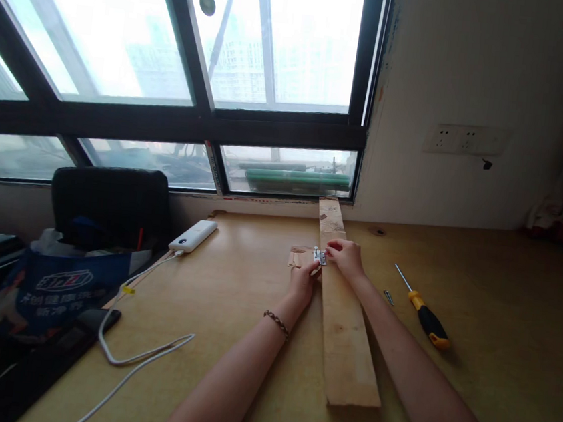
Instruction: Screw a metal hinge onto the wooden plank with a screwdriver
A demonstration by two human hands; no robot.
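Observation:
A long wooden plank [346, 332] lies lengthwise on the table, with a small wood block [300, 256] against its left side. Across the seam between them sits a small silver metal fitting, like a hinge or latch [317, 255]. The fingers of my left hand [303, 282] are closed at the block and press the fitting's near edge. Over the plank, my right hand [346, 257] pinches with thumb and fingertips just right of the fitting; whatever is between them is too small to make out.
Right of the plank lie a few small screws [388, 297] and a yellow-black screwdriver [426, 318]. A white power bank [193, 236] with a white cable [145, 356] rests on the left. Beyond the table's left edge are a blue bag [62, 288] and a black chair [108, 203].

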